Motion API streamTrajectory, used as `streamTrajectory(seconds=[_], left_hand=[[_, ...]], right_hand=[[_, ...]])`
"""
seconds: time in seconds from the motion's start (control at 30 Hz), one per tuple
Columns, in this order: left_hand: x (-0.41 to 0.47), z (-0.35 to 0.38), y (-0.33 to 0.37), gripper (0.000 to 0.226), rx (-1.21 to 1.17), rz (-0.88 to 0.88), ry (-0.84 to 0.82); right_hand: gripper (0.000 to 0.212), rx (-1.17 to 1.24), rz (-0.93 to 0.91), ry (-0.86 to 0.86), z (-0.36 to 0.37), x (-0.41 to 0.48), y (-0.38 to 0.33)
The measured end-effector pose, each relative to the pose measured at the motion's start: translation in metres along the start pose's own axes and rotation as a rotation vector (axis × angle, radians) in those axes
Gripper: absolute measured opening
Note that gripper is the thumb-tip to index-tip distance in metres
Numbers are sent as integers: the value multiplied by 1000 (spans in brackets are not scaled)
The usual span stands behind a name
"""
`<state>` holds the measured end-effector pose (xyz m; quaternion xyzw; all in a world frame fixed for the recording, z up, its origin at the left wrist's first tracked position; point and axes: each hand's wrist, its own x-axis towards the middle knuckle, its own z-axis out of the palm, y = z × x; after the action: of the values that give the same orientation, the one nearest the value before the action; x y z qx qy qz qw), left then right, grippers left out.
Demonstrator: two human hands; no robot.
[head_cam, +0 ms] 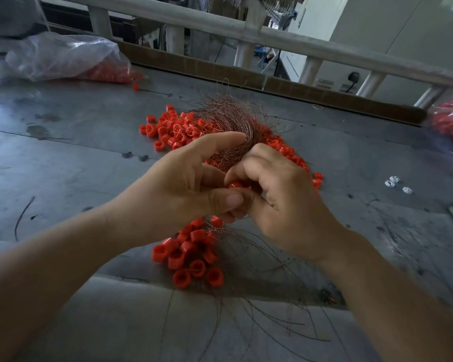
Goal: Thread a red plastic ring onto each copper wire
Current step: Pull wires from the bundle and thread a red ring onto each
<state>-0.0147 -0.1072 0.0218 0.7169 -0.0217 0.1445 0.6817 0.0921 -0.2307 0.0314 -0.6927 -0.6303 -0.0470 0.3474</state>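
Nearest, thin wire tails (259, 309) fanned across the grey table (76, 158) toward 6 o'clock. Just beyond them, at 7 o'clock from the hands, lay a cluster (191, 252) of red rings with wire running among them. Above it the two hands met. The left hand (183, 184) was curled round the wires (228, 121), with its forefinger stretched over the bundle and its thumb (229, 201) pressed in below. The right hand (280, 205) had its fingers bent tight together, knuckles up. One ring (235, 184) sat in the small gap where the hands touched, with the right forefinger tip at its 12 o'clock and the left thumb at its 6 o'clock, both against it. The wires sprayed out from the grip toward 12 o'clock. Under them spread a pile (173, 129) of loose rings, reaching from 11 to 3 o'clock. Small white pieces (397, 182) lay well apart at 3 o'clock. Farther off, a clear bag (63, 58) of rings sat at 10 o'clock, another bag (452, 121) at 2 o'clock, and a rail (272, 37) crossed behind.
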Motion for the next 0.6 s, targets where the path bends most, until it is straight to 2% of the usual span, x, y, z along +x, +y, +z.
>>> streamTrajectory(seconds=[0.17, 0.37, 0.5, 0.57, 0.6], left_hand=[[-1, 3, 1, 60, -29, 16, 0], [-1, -4, 3, 72, -135, -53, -13], [1, -8, 4, 68, -188, -69, -14], [3, -11, 7, 59, -207, -42, 15], [3, -12, 8, 55, -229, -23, 41]], right_hand=[[4, -19, 3, 17, 4, 1, 2], [7, 88, 27, 16, -1, 0, -2], [21, 193, 55, 46, -4, 1, -1], [34, 304, 132, 27, -8, 0, -2], [34, 345, 169, 12, -9, 0, -1]])
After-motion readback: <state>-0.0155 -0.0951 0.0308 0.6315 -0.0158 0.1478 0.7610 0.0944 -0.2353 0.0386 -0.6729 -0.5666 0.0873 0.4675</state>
